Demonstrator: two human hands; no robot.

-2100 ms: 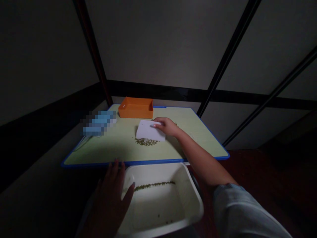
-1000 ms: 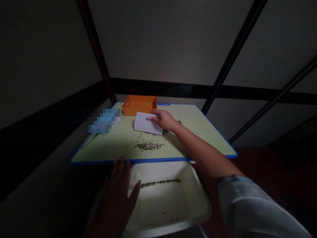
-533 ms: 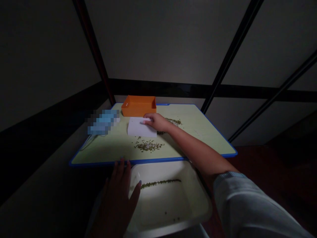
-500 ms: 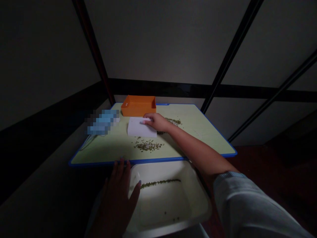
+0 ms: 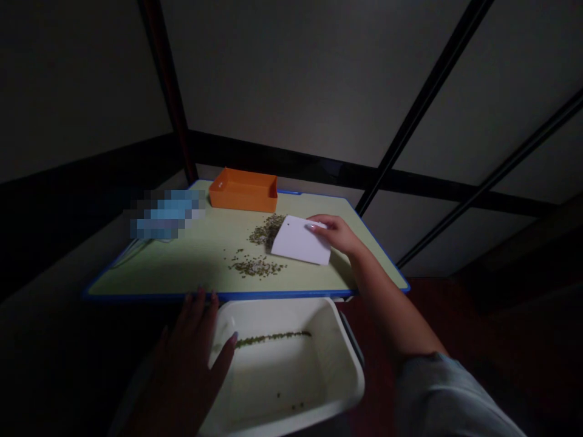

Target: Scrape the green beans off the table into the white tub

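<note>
In my right hand (image 5: 334, 232) is a flat white scraper (image 5: 301, 240), pinched between thumb and fingers and tilted over the table. By its left edge lies a heap of small greenish-brown grains (image 5: 264, 232), partly hidden behind it. A second scattered patch of grains (image 5: 255, 267), mixed with pale bits, is nearer the front edge. My left hand (image 5: 195, 352) lies over the left rim of a white basin (image 5: 350, 388), fingers spread toward the table edge and thumb over the inside. A line of grains (image 5: 273, 337) runs along the basin's far inner side, with a few loose grains on its floor.
The pale yellow table (image 5: 182, 267) has a raised blue edge. An orange open box (image 5: 243, 193) stands at the back. A blurred-out blue item (image 5: 168, 213) with a cable lies at the left. Panelled walls stand behind and to the left.
My right hand has carried the scraper to the right, uncovering the rear heap on its left. The view has shifted a little. My left hand keeps its place at the basin.
</note>
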